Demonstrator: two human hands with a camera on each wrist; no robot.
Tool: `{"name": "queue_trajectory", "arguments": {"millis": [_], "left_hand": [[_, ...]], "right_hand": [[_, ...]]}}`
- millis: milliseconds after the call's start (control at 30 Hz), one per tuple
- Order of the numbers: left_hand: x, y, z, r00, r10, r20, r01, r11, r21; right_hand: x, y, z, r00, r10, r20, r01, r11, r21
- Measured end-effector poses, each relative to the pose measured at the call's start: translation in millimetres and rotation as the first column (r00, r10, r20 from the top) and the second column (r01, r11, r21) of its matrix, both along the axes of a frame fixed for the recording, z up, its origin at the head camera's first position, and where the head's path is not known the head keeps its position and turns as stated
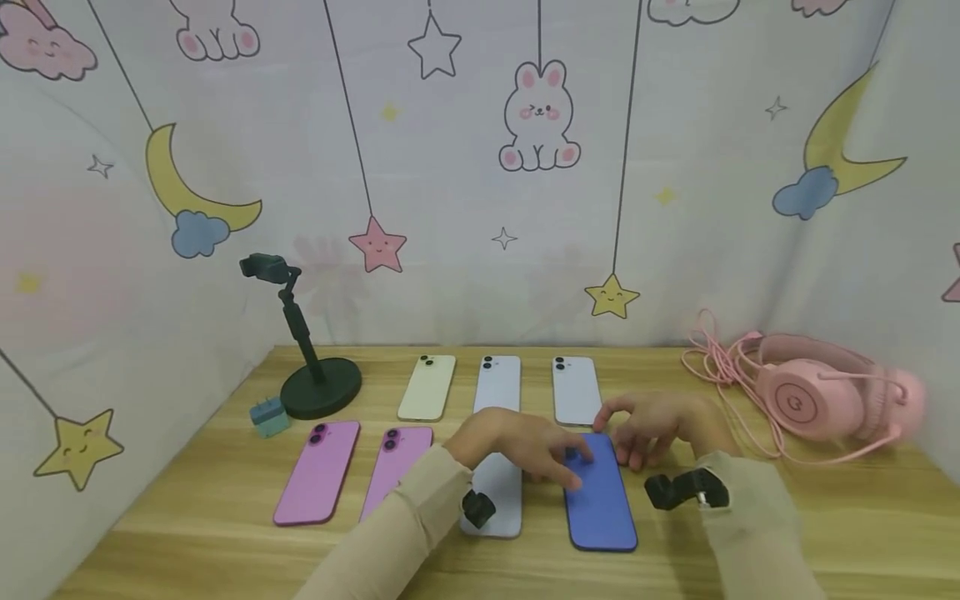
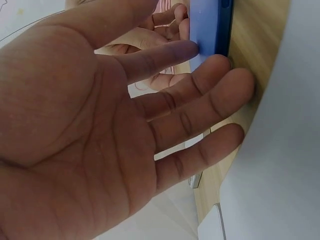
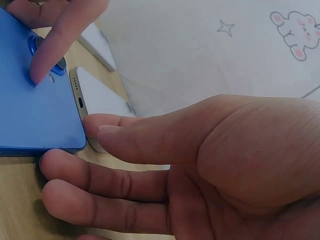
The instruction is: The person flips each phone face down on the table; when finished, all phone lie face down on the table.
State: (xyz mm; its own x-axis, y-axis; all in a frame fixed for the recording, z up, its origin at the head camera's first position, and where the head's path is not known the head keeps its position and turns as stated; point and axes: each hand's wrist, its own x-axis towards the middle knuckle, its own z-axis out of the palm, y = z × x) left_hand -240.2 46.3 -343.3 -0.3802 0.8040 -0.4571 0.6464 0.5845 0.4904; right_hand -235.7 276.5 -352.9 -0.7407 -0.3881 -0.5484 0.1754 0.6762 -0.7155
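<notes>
A blue phone (image 1: 603, 517) lies back up on the wooden table, its camera bump partly behind fingers. My left hand (image 1: 532, 446) reaches over its left side with fingers extended. In the right wrist view, the left index finger (image 3: 62, 45) rests on the blue back beside the camera lenses. My right hand (image 1: 660, 421) is at the far right corner of that phone. Its fingertips (image 3: 62, 162) sit right at the phone's edge, fingers loosely bent. A pale phone (image 1: 491, 500) lies under the left wrist, and a white phone (image 1: 576, 392) lies just beyond the blue one.
Two pink-purple phones (image 1: 318, 471) lie at the left. A cream phone (image 1: 427, 387) and another pale phone (image 1: 498, 383) form the back row. A black stand (image 1: 322, 387) and small blue-green blocks (image 1: 270, 417) are back left. Pink headphones (image 1: 813, 396) with cable lie right.
</notes>
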Motion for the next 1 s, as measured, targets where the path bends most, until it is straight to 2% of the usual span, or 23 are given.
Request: {"name": "queue_trajectory", "arguments": {"millis": [267,433,667,867,1000], "left_hand": [[-1.1,-4.3,0.2,1.000,0.011,-0.005,-0.011,1.000,0.020],[-2.7,-4.2,0.8,1.000,-0.006,-0.010,0.006,0.999,0.049],[-6.6,-5.1,1.8,0.997,-0.051,-0.061,0.056,0.994,0.098],[-8.1,-10.6,7.2,0.999,-0.025,-0.048,0.032,0.989,0.143],[-10.2,-13.2,10.0,0.998,-0.032,-0.057,0.042,0.983,0.178]], "right_hand": [[0.0,-2.6,-0.1,1.000,-0.004,-0.017,0.004,0.999,-0.033],[-1.0,-1.7,1.4,0.999,0.001,-0.033,-0.003,0.999,-0.051],[-3.0,-0.5,4.7,0.996,0.039,-0.077,-0.045,0.996,-0.071],[-2.4,-6.0,5.4,0.987,0.089,-0.132,-0.102,0.990,-0.093],[-1.9,-6.9,11.0,0.980,0.115,-0.161,-0.135,0.984,-0.120]]}}
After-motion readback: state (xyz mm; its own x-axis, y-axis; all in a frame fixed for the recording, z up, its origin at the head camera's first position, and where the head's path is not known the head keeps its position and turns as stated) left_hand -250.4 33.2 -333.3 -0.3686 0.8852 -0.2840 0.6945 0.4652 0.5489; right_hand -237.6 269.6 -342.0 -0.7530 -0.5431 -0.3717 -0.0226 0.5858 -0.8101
